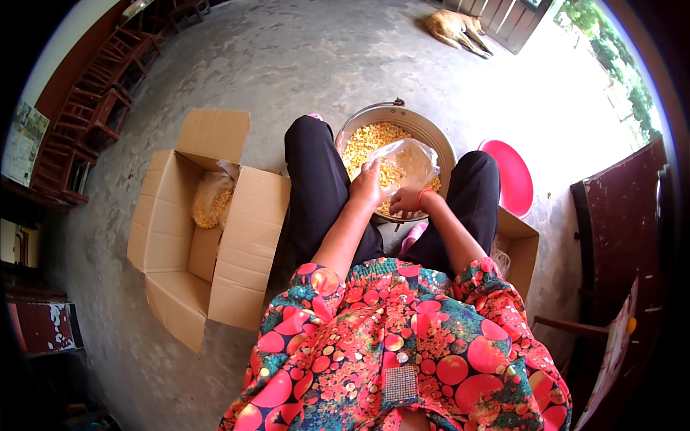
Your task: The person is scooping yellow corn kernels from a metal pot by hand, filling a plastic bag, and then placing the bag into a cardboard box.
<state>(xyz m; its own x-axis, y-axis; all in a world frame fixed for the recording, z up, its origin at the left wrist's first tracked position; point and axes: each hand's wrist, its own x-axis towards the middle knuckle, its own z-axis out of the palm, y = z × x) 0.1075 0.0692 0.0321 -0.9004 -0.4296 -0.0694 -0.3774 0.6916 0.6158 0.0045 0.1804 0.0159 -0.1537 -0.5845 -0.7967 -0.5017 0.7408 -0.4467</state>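
A metal bucket with a raised handle stands between my knees, holding yellow corn kernels. Inside its rim lies a clear plastic bag with some kernels in it, its mouth spread wide. My left hand grips the bag's near left edge. Close by, my right hand, with a red band at the wrist, reaches down over the kernels at the bucket's near side. Its fingers are curled, and what they hold, if anything, is hidden.
To my left an open cardboard box contains a plastic bag of kernels. A pink basin and another cardboard box stand at my right. A dog lies on the concrete floor far off; wooden chairs line the left wall.
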